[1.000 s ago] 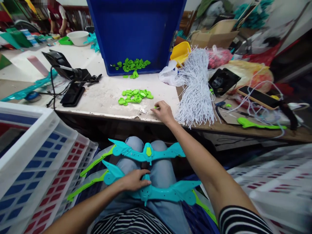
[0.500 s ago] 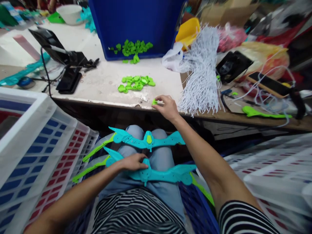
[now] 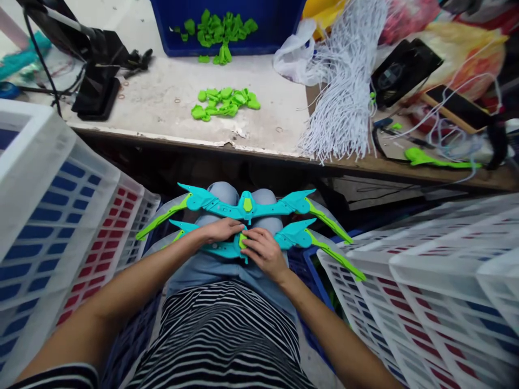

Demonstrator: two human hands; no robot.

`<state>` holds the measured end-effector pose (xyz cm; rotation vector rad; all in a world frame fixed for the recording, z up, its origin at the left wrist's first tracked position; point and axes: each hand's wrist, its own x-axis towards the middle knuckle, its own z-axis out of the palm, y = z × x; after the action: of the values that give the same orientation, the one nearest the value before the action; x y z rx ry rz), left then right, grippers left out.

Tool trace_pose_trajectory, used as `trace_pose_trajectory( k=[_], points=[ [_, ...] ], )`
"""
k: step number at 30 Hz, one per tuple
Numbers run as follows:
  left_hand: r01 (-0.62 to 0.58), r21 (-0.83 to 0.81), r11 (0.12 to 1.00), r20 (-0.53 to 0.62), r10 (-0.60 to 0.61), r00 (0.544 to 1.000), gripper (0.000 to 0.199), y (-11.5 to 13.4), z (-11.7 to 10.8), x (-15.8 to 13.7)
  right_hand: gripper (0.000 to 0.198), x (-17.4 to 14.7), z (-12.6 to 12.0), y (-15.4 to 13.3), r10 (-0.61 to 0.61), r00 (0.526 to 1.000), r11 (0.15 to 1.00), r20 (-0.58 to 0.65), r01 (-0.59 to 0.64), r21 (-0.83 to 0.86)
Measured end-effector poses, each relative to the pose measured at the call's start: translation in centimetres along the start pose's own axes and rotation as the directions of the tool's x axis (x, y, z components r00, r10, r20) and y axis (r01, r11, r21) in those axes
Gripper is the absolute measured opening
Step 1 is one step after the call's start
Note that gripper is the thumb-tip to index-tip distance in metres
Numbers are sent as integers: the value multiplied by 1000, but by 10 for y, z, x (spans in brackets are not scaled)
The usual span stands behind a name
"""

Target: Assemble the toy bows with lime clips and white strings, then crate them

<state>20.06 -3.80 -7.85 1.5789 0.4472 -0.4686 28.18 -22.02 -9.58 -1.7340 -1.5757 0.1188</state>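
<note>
Two teal toy bows with lime-green limb ends lie across my thighs, one behind the other. On the farther bow (image 3: 270, 209), a lime-green cap (image 3: 247, 205) sits at the centre. My left hand (image 3: 222, 230) is closed on the middle of the nearer bow (image 3: 295, 235), just left of its centre. From the right, my right hand (image 3: 264, 252) has its fingers on a small lime-green piece (image 3: 242, 241) at that bow's centre. Whether this piece is fully seated cannot be seen, as the fingers partly cover it.
Loose green pieces (image 3: 226, 101) lie on the worktable (image 3: 162, 108), with more in a tipped blue bin (image 3: 170, 46). White cords (image 3: 344, 102) hang together at the table's right. Plastic crates stand left (image 3: 44, 173) and right (image 3: 430, 259). A black stand (image 3: 97, 97) is at the left.
My right hand has come back from the table edge to the nearer bow, bringing the small green piece to its centre. My left hand stays on that bow. The view has tilted down.
</note>
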Motion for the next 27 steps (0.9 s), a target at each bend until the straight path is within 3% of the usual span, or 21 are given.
trace_pose_trajectory(
  k=[3,6,8,11,13,15,18,20,22,24,27],
  points=[
    [-45,-6,999,28,45,999,42,-3,-1,-2,17,0,2,-4,73,997,997,-8,-72,3],
    [-137,27,990,40,136,990,41,-4,-1,-5,17,-1,2,-7,218,975,976,46,-218,2],
    [-165,61,984,23,164,986,42,-5,0,-5,22,2,1,-8,351,930,936,112,-353,2],
    [-163,103,981,-44,168,985,40,-7,4,-4,49,9,2,-10,484,850,872,208,-487,-42],
    [-180,111,977,-83,190,978,39,-9,6,-3,63,14,3,-14,520,822,854,234,-510,-105],
    [-204,119,972,-93,215,972,40,-10,7,-4,69,17,2,-19,515,825,857,232,-497,-136],
    [-195,161,967,-91,211,973,43,-10,2,-10,50,28,-12,-20,433,873,901,224,-429,-69],
    [-154,205,967,-88,175,981,45,-9,-5,-16,23,44,-37,-9,439,889,899,131,-435,-57],
    [-123,244,962,-81,147,986,48,-9,-12,-21,17,68,-73,12,521,851,844,-66,-525,-108],
    [-96,307,947,-104,133,986,52,-9,-15,-26,27,99,-113,41,586,765,757,-266,-634,-156],
    [-13,489,872,-220,138,966,54,-9,-11,-29,28,145,-159,85,693,611,562,-383,-790,-244]
  ],
)
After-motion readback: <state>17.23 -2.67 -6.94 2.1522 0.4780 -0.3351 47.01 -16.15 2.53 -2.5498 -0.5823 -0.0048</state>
